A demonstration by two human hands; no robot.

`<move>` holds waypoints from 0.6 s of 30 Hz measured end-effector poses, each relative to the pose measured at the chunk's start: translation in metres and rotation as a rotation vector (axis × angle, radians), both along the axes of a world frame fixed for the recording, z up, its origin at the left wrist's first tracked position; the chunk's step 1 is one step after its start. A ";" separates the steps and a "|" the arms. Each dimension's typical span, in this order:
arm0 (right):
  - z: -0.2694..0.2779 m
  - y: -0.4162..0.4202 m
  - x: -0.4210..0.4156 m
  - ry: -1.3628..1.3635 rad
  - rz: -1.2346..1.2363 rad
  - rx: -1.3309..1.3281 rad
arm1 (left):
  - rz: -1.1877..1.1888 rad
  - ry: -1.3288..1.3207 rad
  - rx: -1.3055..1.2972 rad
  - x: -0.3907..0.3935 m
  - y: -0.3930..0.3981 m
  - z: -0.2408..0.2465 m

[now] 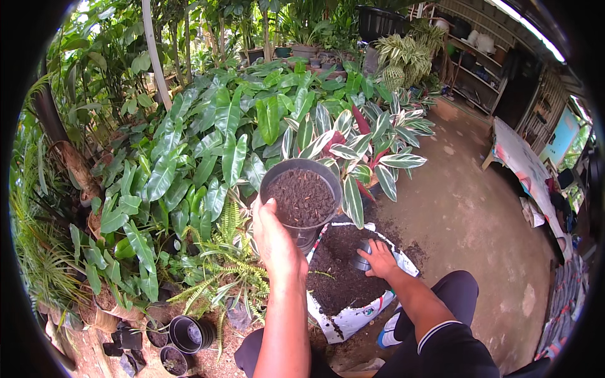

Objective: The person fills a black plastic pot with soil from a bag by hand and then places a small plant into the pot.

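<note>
My left hand grips the near left side of a black plastic plant pot filled with dark potting soil, held up at the middle of the view. Lower down and to the right, my right hand is closed around a small grey round container resting against loose soil. That dark soil lies heaped on an opened white plastic sack on the ground. Part of the small container is covered by my fingers.
Green-leaved plants and a variegated plant stand beyond the pot. Black nursery pots sit at lower left, near a fern. Bare floor stretches to the right, towards a covered table and shelves.
</note>
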State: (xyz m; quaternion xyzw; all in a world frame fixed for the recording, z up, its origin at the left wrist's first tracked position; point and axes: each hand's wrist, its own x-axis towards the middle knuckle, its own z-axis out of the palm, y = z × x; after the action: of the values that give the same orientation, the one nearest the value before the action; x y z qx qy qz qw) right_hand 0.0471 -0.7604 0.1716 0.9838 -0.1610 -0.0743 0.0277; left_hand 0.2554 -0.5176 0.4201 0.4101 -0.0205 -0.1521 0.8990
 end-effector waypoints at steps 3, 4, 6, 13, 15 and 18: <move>0.010 0.006 -0.001 -0.130 -0.119 -0.080 | -0.001 0.010 -0.020 -0.003 -0.002 0.004; 0.013 0.003 0.000 -0.149 -0.164 -0.085 | -0.007 0.037 -0.013 -0.006 -0.003 0.009; 0.016 0.001 0.005 -0.179 -0.243 -0.114 | -0.013 0.083 0.000 -0.010 -0.003 0.021; -0.012 -0.014 0.051 -0.238 -0.750 -0.090 | 0.023 0.026 -0.018 0.006 -0.011 -0.002; -0.025 -0.024 0.061 -0.234 -0.799 -0.070 | 0.026 0.048 0.005 0.008 -0.013 -0.002; -0.040 -0.029 0.073 -0.271 -0.854 0.040 | 0.037 0.096 0.007 0.013 -0.015 0.006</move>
State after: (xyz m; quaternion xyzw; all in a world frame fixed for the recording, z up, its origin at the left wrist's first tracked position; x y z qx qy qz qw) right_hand 0.1196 -0.7897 0.1317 0.8302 -0.5535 0.0471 -0.0458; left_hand 0.2686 -0.5327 0.4259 0.4057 0.0309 -0.1553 0.9002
